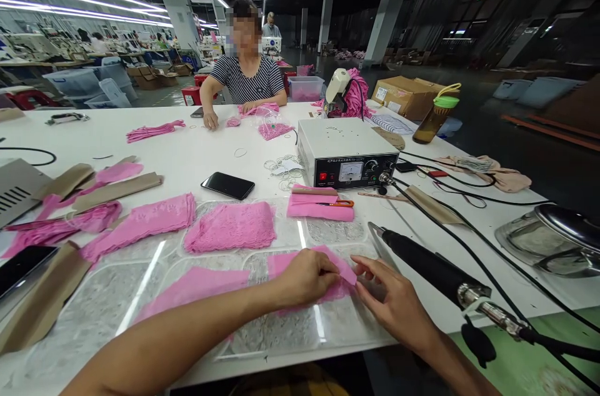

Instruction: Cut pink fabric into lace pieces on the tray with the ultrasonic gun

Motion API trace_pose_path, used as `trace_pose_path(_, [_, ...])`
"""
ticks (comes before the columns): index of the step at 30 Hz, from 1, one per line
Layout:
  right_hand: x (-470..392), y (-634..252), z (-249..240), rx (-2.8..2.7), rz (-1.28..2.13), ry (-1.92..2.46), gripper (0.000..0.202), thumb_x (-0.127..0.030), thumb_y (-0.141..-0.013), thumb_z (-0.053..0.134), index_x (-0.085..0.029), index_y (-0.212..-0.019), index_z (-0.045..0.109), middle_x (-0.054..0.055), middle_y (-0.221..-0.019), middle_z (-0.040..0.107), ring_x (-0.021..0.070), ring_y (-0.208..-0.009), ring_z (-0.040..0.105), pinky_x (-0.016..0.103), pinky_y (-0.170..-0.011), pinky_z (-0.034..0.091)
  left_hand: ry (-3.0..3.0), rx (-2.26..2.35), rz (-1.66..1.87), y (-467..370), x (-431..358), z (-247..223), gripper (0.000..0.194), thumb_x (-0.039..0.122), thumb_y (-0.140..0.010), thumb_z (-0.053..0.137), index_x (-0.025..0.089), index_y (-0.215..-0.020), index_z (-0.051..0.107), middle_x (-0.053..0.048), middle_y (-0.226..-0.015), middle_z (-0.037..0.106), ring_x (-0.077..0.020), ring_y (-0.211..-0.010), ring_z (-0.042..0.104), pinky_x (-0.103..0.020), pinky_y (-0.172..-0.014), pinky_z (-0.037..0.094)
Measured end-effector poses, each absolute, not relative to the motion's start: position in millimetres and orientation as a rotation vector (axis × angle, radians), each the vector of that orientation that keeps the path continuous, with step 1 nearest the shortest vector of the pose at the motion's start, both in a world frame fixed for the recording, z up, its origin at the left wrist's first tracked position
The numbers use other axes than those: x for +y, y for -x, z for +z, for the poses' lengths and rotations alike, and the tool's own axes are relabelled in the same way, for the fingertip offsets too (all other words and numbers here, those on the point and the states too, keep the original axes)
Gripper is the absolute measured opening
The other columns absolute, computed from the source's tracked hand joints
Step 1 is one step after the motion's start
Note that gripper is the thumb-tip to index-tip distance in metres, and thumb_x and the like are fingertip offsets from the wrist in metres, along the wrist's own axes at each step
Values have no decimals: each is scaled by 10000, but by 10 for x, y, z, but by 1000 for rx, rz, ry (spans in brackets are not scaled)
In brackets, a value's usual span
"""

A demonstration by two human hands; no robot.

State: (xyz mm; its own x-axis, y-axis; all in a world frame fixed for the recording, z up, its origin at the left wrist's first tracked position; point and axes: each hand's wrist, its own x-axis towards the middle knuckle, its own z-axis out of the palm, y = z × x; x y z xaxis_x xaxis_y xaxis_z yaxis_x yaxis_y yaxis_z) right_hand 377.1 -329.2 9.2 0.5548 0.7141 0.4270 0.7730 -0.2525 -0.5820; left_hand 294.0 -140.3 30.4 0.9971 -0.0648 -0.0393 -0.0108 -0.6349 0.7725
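Observation:
My left hand (307, 277) is closed on a piece of pink fabric (338, 263) over a clear sheet on the table. My right hand (396, 299) holds the right corner of the same piece between thumb and fingertips. Left of it, partly behind my left forearm, lies another flat pink piece (201, 283). Beyond are a stack of pink lace pieces (229, 227) and a longer pink lace pile (150, 221). A black handheld tool with a metal tip (422, 262) rests right of my right hand, its cable running off to the right.
A white control box (347, 140) stands ahead with cables trailing right. Orange-handled snips (344, 203) lie on folded pink fabric. Nearby are a phone (228, 185), a bottle (435, 121) and a lidded clear container (553, 237). A person in stripes (248, 80) sits opposite, handling pink pieces.

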Motion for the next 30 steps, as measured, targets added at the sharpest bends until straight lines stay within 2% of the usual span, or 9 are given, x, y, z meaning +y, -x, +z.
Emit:
trace_pose_path(4, [-3282,-3730,142,-1034,174,1970,340,-296,-822,609,-248,-1159,600,22,-804,687,151,-590,605,274,-555,549,-2260,-66,-77,-2930,-1405,319,238,29,-749,537,128,-532,538,30,-553,496,-87,-546,451,-195,-520,312])
trace_pose_path(11, [-3168,-3642,196,-864,372,1877,398,-342,-804,615,-216,-1181,590,28,-834,679,144,-627,610,270,-598,545,-2275,-72,-24,-2899,-1445,365,212,32,-728,569,133,-546,609,18,-590,525,-97,-579,465,-203,-545,308])
trace_pose_path(18, [-3168,-3639,86,-890,101,1997,314,-255,-818,526,-180,-1115,595,-15,-702,587,114,-532,547,230,-527,492,-2172,9,26,-2902,-1408,377,232,-7,-670,534,130,-484,557,43,-505,436,-84,-534,404,-199,-522,292])
trace_pose_path(22, [-3249,-3594,116,-1001,-149,2063,211,-230,-847,516,-200,-1033,611,-7,-726,570,108,-506,497,224,-481,458,-2062,124,59,-2873,-1342,327,186,59,-717,530,124,-563,613,32,-572,532,-81,-539,445,-184,-523,336])
trace_pose_path(27, [-3187,-3503,160,-1260,-308,2045,182,-226,-888,523,-206,-1054,595,29,-813,615,136,-620,574,245,-577,492,-1958,199,56,-2853,-1350,308,153,123,-707,560,127,-576,638,23,-578,574,-92,-550,480,-190,-532,358])
trace_pose_path(30, [-3162,-3528,91,-1278,-388,2131,130,-203,-890,484,-198,-953,597,24,-771,621,138,-601,594,248,-551,476,-1877,259,35,-2836,-1342,341,125,177,-710,583,131,-627,665,11,-602,605,-106,-566,520,-197,-545,391])
